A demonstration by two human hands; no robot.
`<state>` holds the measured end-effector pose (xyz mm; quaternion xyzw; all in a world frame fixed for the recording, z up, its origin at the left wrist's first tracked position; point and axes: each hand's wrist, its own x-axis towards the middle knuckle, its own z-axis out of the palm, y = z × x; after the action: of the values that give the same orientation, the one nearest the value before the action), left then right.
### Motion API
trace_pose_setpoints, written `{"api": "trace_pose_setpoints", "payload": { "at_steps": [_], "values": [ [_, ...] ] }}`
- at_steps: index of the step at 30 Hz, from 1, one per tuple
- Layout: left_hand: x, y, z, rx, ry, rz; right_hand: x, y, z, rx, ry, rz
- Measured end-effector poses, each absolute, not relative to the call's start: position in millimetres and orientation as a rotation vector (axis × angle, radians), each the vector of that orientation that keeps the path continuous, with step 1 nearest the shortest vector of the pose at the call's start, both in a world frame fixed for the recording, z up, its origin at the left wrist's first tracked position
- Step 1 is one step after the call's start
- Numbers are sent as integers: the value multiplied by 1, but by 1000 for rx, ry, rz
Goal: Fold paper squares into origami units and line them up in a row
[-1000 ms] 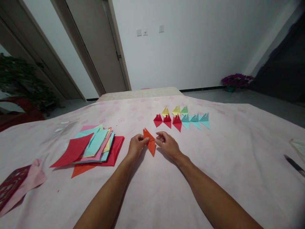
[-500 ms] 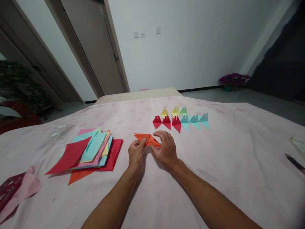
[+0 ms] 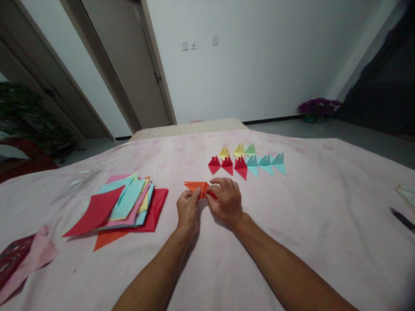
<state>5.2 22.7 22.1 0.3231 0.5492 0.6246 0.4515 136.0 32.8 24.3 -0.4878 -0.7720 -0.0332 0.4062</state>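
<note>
A folded orange paper (image 3: 198, 185) is held between both hands, above the middle of the cloth-covered table. My left hand (image 3: 188, 207) pinches its lower edge, thumb on top. My right hand (image 3: 226, 199) grips its right end, with thumb and fingertips closed on it; that end is partly hidden by the fingers. Just beyond my right hand stand several folded paper birds: red ones (image 3: 240, 166), light blue ones (image 3: 266, 164), yellow ones (image 3: 239, 150) and a green one (image 3: 250, 150).
To the left lies a loose stack of coloured paper (image 3: 128, 203). A dark red item (image 3: 14, 259) with pink cloth or paper lies at the near left. At the right edge are a dark pointed object (image 3: 402, 219) and a pale item (image 3: 407, 196). The tablecloth (image 3: 308, 224) is pale pink.
My right thumb and fingers have closed on the right end of the orange paper, which was more exposed before. My left hand keeps its pinch.
</note>
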Motion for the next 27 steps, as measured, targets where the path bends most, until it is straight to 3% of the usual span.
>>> {"api": "trace_pose_setpoints", "payload": {
  "at_steps": [17, 27],
  "values": [
    [6, 23, 25, 714, 1279, 1476, 137, 35, 26, -1178, -2001, -221],
    [1, 27, 22, 803, 1203, 1393, 135, 40, 22, -1160, -1931, -113]
  ]
}}
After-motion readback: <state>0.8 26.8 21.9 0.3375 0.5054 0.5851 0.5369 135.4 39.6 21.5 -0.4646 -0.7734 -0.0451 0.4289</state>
